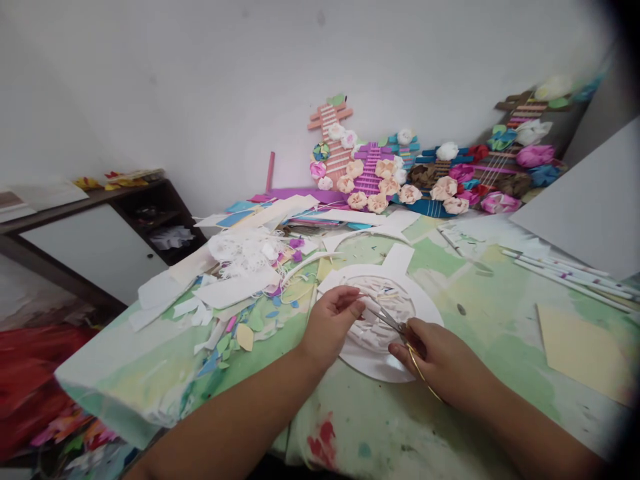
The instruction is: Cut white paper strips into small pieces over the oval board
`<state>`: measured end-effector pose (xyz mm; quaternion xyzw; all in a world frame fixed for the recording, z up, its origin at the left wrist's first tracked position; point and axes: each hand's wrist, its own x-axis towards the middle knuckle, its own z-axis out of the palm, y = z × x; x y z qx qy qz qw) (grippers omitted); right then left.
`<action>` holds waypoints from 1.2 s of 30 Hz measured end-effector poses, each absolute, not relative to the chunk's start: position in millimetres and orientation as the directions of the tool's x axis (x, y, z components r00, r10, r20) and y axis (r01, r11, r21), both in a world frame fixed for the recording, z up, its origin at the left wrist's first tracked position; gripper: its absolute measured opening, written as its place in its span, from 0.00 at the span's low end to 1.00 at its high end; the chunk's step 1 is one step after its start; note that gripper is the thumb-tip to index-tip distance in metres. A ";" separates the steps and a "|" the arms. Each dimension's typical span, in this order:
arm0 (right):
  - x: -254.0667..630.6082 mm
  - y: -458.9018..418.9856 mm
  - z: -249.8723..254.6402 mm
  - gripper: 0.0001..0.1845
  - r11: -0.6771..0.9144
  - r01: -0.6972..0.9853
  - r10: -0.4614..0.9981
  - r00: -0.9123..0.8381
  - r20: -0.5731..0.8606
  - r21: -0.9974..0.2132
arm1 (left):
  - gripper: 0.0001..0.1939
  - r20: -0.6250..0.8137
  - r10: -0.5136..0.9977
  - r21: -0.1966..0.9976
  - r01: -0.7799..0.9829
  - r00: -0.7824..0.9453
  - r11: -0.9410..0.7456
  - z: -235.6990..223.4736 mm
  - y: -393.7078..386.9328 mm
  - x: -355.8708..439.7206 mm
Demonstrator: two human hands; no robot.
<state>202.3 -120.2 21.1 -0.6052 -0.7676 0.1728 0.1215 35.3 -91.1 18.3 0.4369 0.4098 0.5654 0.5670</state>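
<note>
My right hand [431,352] is closed round the gold handles of a pair of scissors [391,321], whose blades point up and left. Between the fingertips of my left hand [334,319] is a small piece of white paper [369,305], pinched right at the blades. Below both hands lies a white paper ring [427,293] with a tab at its upper right. Many small white paper scraps [395,293] fill the ring's middle. Part of the ring is hidden by my hands.
Paper offcuts and a heap of white shreds [245,250] cover the table's left side. Decorated guitar-like crafts with paper flowers [373,173] lean against the wall. Rolled paper sticks [575,280] and a cream sheet [580,347] lie at right. A cabinet [95,233] stands at left.
</note>
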 end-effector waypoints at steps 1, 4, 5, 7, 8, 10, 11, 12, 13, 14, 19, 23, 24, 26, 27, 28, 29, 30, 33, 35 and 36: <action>202.1 -120.3 20.8 0.15 0.205 0.885 0.971 -0.237 -0.025 -0.419 | 0.11 0.030 0.999 0.956 -0.294 0.031 -0.019 18.2 -91.7 35.5; 201.4 -121.2 20.6 0.16 0.198 0.881 0.972 -0.234 -0.033 -0.431 | 0.11 0.031 0.998 0.951 -0.309 0.047 -0.015 19.8 -95.4 36.1; 201.1 -121.6 20.7 0.16 0.195 0.880 0.972 -0.232 -0.034 -0.433 | 0.11 0.034 0.998 0.951 -0.310 0.047 -0.017 20.5 -96.8 36.3; 200.5 -122.2 21.3 0.16 0.188 0.879 0.973 -0.227 -0.038 -0.439 | 0.12 0.043 0.998 0.951 -0.308 0.042 -0.028 21.3 -99.2 36.6; 200.2 -122.5 21.6 0.15 0.184 0.878 0.974 -0.224 -0.039 -0.443 | 0.13 0.050 0.998 0.952 -0.304 0.042 -0.035 21.2 -100.0 36.7; 199.5 -123.2 22.1 0.15 0.186 0.874 0.973 -0.227 -0.039 -0.450 | 0.13 0.059 0.997 0.956 -0.291 0.048 -0.043 20.2 -101.4 37.0; 199.1 -123.7 22.2 0.15 0.187 0.871 0.973 -0.229 -0.039 -0.454 | 0.13 0.062 0.997 0.958 -0.284 0.052 -0.045 19.6 -102.0 37.3; 198.7 -124.1 22.2 0.15 0.188 0.869 0.972 -0.231 -0.038 -0.458 | 0.13 0.063 0.996 0.960 -0.275 0.056 -0.046 19.1 -102.6 37.5; 198.2 -124.5 22.1 0.15 0.187 0.866 0.972 -0.231 -0.040 -0.463 | 0.13 0.064 0.996 0.963 -0.265 0.058 -0.046 18.8 -103.3 37.8; 197.7 -124.9 21.9 0.15 0.183 0.864 0.973 -0.229 -0.043 -0.469 | 0.12 0.063 0.996 0.965 -0.257 0.061 -0.046 18.6 -103.9 38.0; 196.6 -125.4 19.8 0.15 0.169 0.875 0.975 -0.215 -0.050 -0.454 | 0.10 0.045 0.996 0.964 -0.266 0.073 -0.024 18.3 -105.9 38.3; 196.6 -124.6 19.4 0.16 0.169 0.888 0.975 -0.215 -0.062 -0.427 | 0.10 0.022 0.997 0.957 -0.289 0.071 0.000 17.1 -105.1 38.6; 196.5 -124.3 19.6 0.16 0.168 0.891 0.974 -0.215 -0.067 -0.422 | 0.10 0.014 0.997 0.955 -0.295 0.072 0.008 17.2 -104.9 38.8; 196.3 -123.8 20.2 0.16 0.161 0.896 0.975 -0.210 -0.075 -0.414 | 0.09 -0.002 0.997 0.953 -0.301 0.075 0.025 18.3 -104.7 39.4; 196.4 -123.7 20.5 0.16 0.156 0.899 0.976 -0.204 -0.078 -0.409 | 0.09 -0.012 0.997 0.954 -0.299 0.076 0.034 19.1 -104.6 39.8; 196.7 -123.6 20.8 0.16 0.149 0.903 0.976 -0.199 -0.084 -0.402 | 0.09 -0.022 0.997 0.954 -0.297 0.075 0.044 19.7 -104.5 40.3; 197.2 -123.6 21.1 0.16 0.143 0.909 0.977 -0.193 -0.090 -0.392 | 0.09 -0.035 0.997 0.953 -0.298 0.070 0.054 20.1 -104.4 40.8; 198.0 -123.7 21.5 0.16 0.139 0.915 0.978 -0.188 -0.095 -0.378 | 0.09 -0.050 0.997 0.951 -0.301 0.063 0.067 20.0 -104.2 41.5; 201.4 -124.7 22.7 0.17 0.134 0.938 0.980 -0.174 -0.101 -0.319 | 0.10 -0.098 0.994 0.940 -0.323 0.045 0.107 17.6 -104.0 44.2; 203.7 -125.2 23.4 0.18 0.130 0.951 0.980 -0.166 -0.111 -0.280 | 0.11 -0.138 0.990 0.934 -0.328 0.042 0.144 15.1 -104.5 46.6; 204.6 -125.3 23.6 0.18 0.128 0.956 0.978 -0.165 -0.124 -0.263 | 0.12 -0.163 0.986 0.928 -0.334 0.036 0.166 14.1 -105.0 47.8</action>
